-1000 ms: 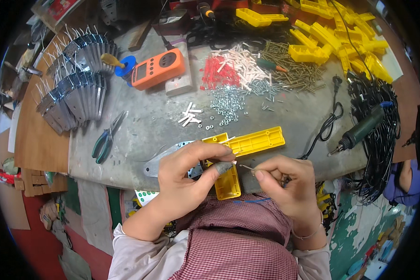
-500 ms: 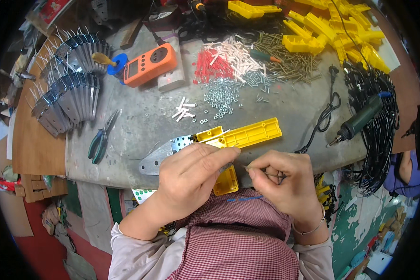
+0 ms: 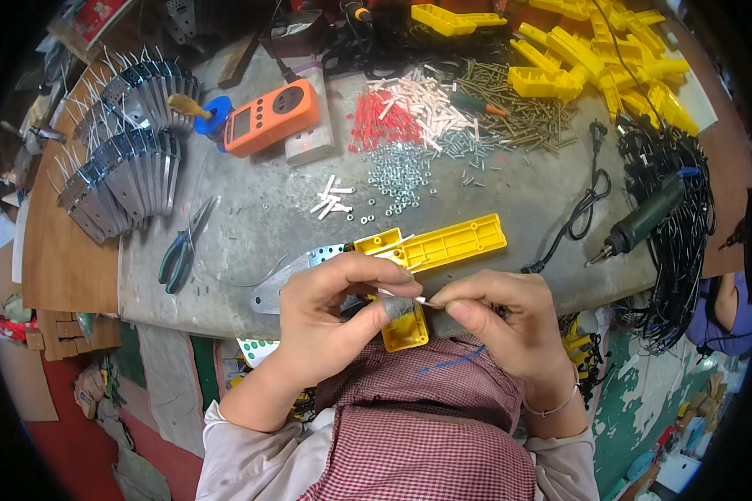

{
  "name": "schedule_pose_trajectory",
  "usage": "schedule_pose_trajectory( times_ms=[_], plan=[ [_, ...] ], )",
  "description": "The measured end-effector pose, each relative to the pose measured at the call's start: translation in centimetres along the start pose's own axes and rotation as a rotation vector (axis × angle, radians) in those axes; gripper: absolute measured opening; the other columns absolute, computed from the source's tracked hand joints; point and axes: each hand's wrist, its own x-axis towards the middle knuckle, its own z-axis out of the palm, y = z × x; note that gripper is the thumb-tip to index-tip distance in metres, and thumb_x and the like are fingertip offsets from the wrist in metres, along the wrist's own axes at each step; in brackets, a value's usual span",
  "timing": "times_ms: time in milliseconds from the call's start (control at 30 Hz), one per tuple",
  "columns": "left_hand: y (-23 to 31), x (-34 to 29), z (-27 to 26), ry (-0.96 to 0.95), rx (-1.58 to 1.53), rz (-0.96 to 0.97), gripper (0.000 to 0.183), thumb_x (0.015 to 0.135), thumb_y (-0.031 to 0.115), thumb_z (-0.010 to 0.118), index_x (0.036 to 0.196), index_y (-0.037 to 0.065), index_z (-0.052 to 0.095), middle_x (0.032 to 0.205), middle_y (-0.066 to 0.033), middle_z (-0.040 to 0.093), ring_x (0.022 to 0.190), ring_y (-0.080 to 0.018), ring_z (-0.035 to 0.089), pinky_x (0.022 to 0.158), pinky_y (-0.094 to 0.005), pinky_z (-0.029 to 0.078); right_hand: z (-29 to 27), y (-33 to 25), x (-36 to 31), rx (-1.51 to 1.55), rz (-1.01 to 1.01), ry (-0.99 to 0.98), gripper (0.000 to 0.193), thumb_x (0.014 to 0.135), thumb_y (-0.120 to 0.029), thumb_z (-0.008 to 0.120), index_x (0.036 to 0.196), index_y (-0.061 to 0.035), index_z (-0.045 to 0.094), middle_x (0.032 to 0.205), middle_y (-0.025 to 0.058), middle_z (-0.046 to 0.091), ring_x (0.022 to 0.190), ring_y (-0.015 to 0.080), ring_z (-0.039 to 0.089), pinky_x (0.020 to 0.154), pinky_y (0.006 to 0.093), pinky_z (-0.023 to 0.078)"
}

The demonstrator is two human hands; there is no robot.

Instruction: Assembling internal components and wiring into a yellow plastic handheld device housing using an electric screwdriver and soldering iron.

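Note:
My left hand (image 3: 330, 305) pinches a small white sleeve (image 3: 421, 300) between thumb and bent forefinger; a grey wrap covers the thumb tip. To its right, my right hand (image 3: 510, 313) has thumb and forefinger closed on a thin wire end at the sleeve's tip. Beneath and beyond the hands lies an open yellow plastic handle shell (image 3: 455, 244), ribbed inside. A grey metal plate (image 3: 265, 299) with holes joins its left end, partly behind my left hand. A white lead crosses the shell. The shell's lower part (image 3: 406, 331) juts over the table's near edge.
White sleeves (image 3: 332, 199) lie beyond the shell, near piles of nuts (image 3: 397, 171), red sleeves (image 3: 380, 117) and screws (image 3: 518, 104). Pliers (image 3: 177, 255) and stacked metal plates (image 3: 134, 171) are left, an orange meter (image 3: 271, 117) behind. An electric screwdriver (image 3: 647, 217) rests on black cables at right.
My left fingers have opened out from a flatter grip, and the white sleeve now shows between the hands. My right hand has come slightly left, closer to the left fingertips.

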Motion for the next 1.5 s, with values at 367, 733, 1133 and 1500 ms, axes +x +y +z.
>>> schedule_pose_trajectory(
  times_ms=[367,733,1133,1500],
  plan=[
    [1.0,0.3,0.2,-0.195,0.450,0.279,0.025,0.069,-0.006,0.064,0.092,0.002,0.069,0.087,-0.0106,0.072,0.076,-0.0239,0.069,0.069,-0.0321,0.054,-0.1,-1.3,-0.4,-0.103,0.246,-0.133,0.019,0.086,-0.014,0.067,0.098,-0.0021,0.060,0.054,0.0055,0.047,0.046,0.0113,0.044,0.047,0.0280,0.036],
    [2.0,3.4,-2.2,-0.190,0.306,0.007,0.031,0.075,-0.001,0.066,0.106,0.000,0.065,0.099,-0.0062,0.069,0.086,-0.0185,0.067,0.077,-0.0296,0.053,-0.6,0.9,0.0,0.171,0.326,-0.126,0.047,0.084,-0.025,0.073,0.119,-0.0002,0.055,0.069,0.0019,0.053,0.060,0.0105,0.050,0.054,0.0290,0.041],
    [-2.1,6.6,-5.7,-0.055,1.324,0.062,0.012,0.076,0.004,0.066,0.088,0.003,0.065,0.086,-0.0122,0.064,0.083,-0.0342,0.062,0.073,-0.0427,0.049,-0.5,1.3,0.9,0.467,0.294,0.139,0.009,0.087,-0.006,0.067,0.084,0.0015,0.063,0.076,-0.0035,0.053,0.066,0.0023,0.044,0.058,0.0182,0.034],
    [1.4,2.5,0.1,-0.159,0.555,0.145,0.012,0.077,0.000,0.064,0.089,-0.002,0.064,0.084,-0.0096,0.066,0.075,-0.0164,0.063,0.069,-0.0278,0.050,-0.1,1.0,0.6,0.409,0.226,0.194,0.009,0.084,-0.006,0.070,0.087,0.0019,0.066,0.077,-0.0025,0.057,0.067,0.0024,0.045,0.060,0.0193,0.036]
  ],
)
